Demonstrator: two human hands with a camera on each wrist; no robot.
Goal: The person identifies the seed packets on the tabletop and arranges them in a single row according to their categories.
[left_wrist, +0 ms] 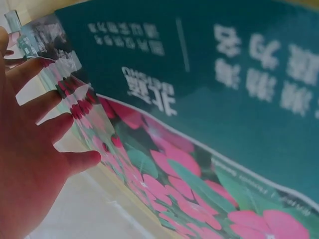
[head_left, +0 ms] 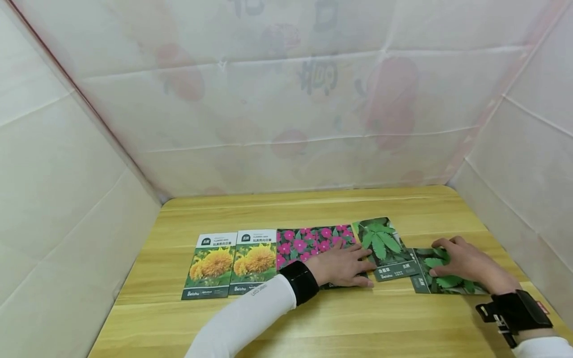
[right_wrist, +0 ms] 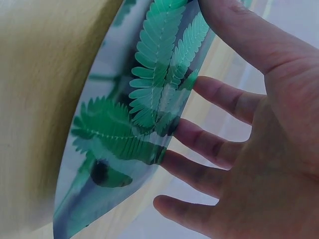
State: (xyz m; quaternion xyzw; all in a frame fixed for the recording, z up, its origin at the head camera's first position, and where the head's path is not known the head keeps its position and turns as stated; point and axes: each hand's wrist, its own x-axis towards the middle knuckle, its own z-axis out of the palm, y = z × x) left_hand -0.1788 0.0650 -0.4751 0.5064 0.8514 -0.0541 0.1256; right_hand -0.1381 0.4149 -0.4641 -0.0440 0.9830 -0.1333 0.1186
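My left hand [head_left: 342,263] lies with spread fingers on the seed packets with pink flowers [head_left: 297,243]; its fingertips reach the lower left of an upright, slightly tilted green-leaf seed packet [head_left: 382,243]. In the left wrist view the pink flower print [left_wrist: 174,184] and a dark green panel sit beside the fingers. A second green-leaf packet [head_left: 440,283] lies sideways at the right, its left end meeting the tilted one. My right hand [head_left: 470,263] grips this sideways packet, thumb on its face and fingertips at its far edge. The right wrist view shows its leaf print [right_wrist: 154,89] close up.
Two seed packets with yellow flowers, one at the far left [head_left: 210,268] and one beside it [head_left: 254,266], lie upright in the row. The wooden table [head_left: 313,209] is enclosed by pale fabric walls [head_left: 250,169] at the back and sides.
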